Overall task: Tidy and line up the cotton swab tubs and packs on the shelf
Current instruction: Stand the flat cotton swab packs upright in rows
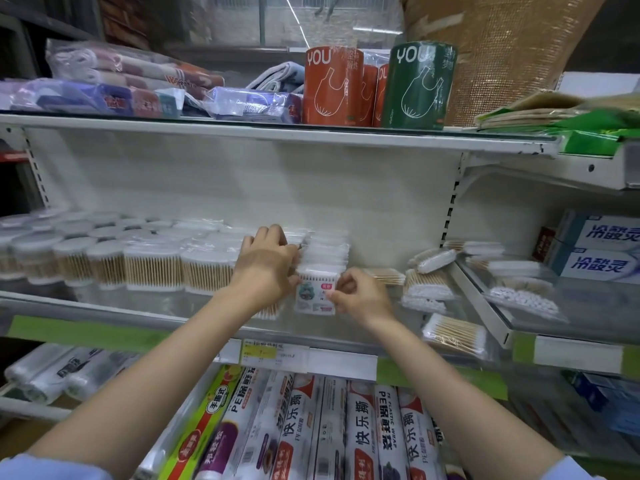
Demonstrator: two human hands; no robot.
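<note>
- Cotton swab pack, front and centre on the glass shelf: a flat, clear packet with a printed paper label, a small red tag near the top and a cartoon figure on its left side, standing upright at the front of its row.
- Behind it, a row of packs of the same kind runs straight back toward the white back panel, white swab tips showing through the plastic.
- Right hand is on that front pack, thumb and fingertips pinching its right edge.
- Left hand comes in from the other side, fingers curled against the left flank of the row, fingertips reaching over the tops of the packs further back; how firmly it grips them I cannot tell.
- To the left, round tubs of wooden-stick swabs stand in tidy ranks, grey lids on top, pale sticks packed tight behind clear walls.
- To the right, it's messier: loose swab bags lie tilted and overlapping, and another bag lies flat near the shelf's front edge.
- Up top, an orange roll and a green roll marked "YOU" stand side by side.
- Below, boxes of cling wrap lie in a row.
</note>
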